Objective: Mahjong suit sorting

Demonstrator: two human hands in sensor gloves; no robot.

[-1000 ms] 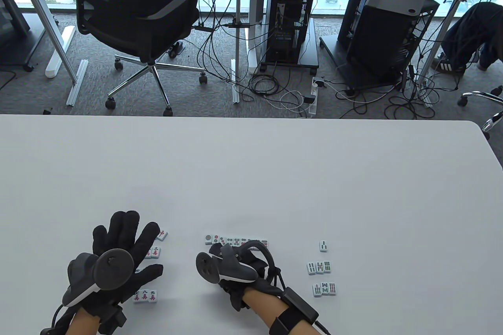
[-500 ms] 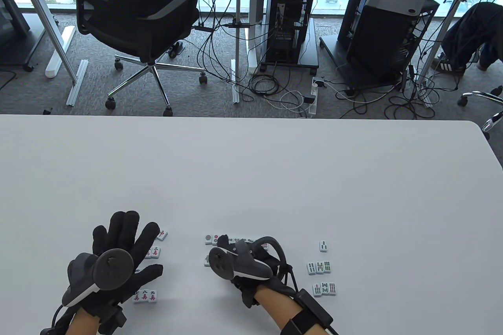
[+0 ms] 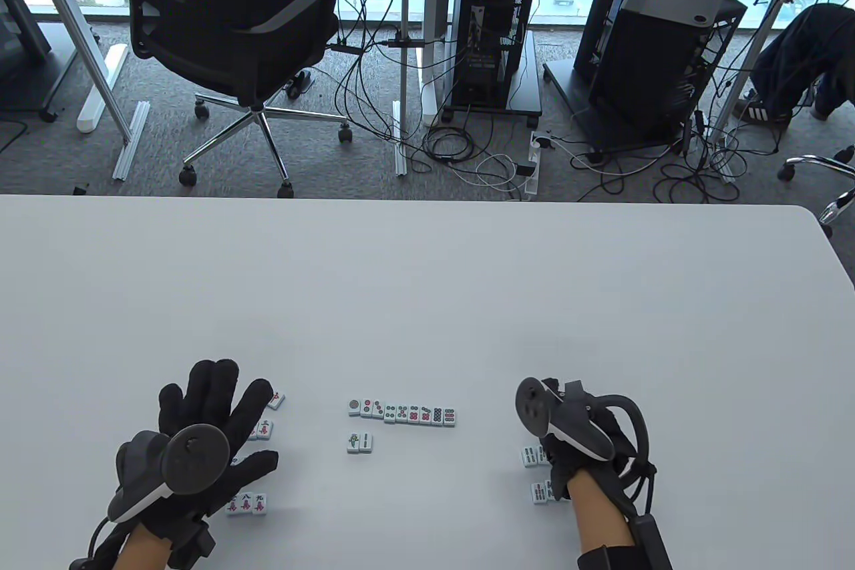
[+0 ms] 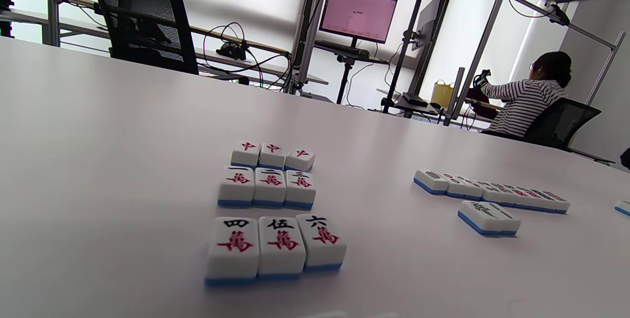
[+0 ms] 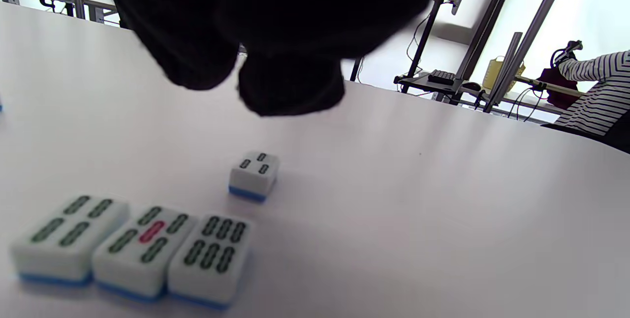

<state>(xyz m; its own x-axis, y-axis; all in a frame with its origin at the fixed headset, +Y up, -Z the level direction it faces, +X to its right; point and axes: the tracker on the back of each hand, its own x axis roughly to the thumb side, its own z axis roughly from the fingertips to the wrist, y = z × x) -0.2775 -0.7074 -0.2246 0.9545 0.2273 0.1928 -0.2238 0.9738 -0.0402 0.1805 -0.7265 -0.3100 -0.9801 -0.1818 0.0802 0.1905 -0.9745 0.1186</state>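
- The left hand (image 3: 200, 423) lies flat with its fingers spread and straight over the near-left part of the white table (image 3: 427, 303), gripping nothing.
- Under and beside it sit the character tiles (image 4: 268, 212), face up in rows of three: red-centre tiles farthest, then one-two-three, then four-five-six nearest in the left wrist view.
- A further row of three character tiles (image 3: 246, 504) lies just right of the left wrist.
- The row of circle tiles (image 3: 403, 412) runs left to right in the near middle; a pair of tiles (image 3: 359, 442) lies just nearer, below its left end.
- The right hand (image 3: 574, 430) hovers over the bamboo tiles (image 5: 133, 246) at the near right; its fingertips (image 5: 290, 86) hang above a single bamboo tile (image 5: 254, 174), apart from it and holding nothing, though whether they are curled cannot be told.
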